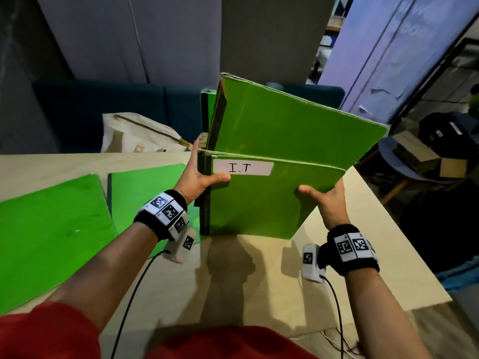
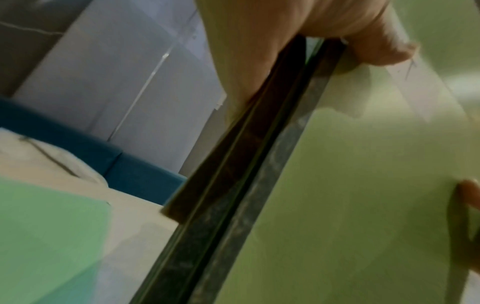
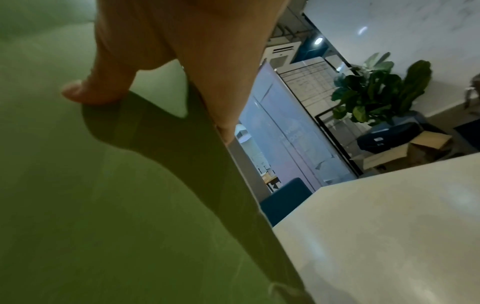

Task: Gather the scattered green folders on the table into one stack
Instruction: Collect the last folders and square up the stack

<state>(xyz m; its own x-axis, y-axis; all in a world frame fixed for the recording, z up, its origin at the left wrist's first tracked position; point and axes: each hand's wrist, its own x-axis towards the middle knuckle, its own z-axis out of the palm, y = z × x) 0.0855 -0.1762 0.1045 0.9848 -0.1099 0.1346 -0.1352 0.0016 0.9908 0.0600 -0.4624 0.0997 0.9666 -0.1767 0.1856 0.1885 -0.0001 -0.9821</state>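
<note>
Several green folders stand upright on edge as one bundle on the pale table (image 1: 350,268). The front folder (image 1: 259,203) bears a white label (image 1: 243,168) reading "I.T". A taller rear folder (image 1: 290,125) leans back behind it. My left hand (image 1: 199,174) grips the bundle's left spine edge, thumb on the front cover, fingers behind. My right hand (image 1: 326,198) grips the right edge, thumb on the front. Two more green folders (image 1: 51,229) (image 1: 145,187) lie flat at the left. The left wrist view shows the dark spines (image 2: 233,185); the right wrist view shows my thumb (image 3: 85,90) on the cover (image 3: 78,205).
A cream tote bag (image 1: 134,136) sits on the blue sofa (image 1: 103,107) beyond the table's far edge. Cardboard boxes (image 1: 420,156) rest on a round stool off the table's right side. A potted plant (image 3: 376,88) stands further back.
</note>
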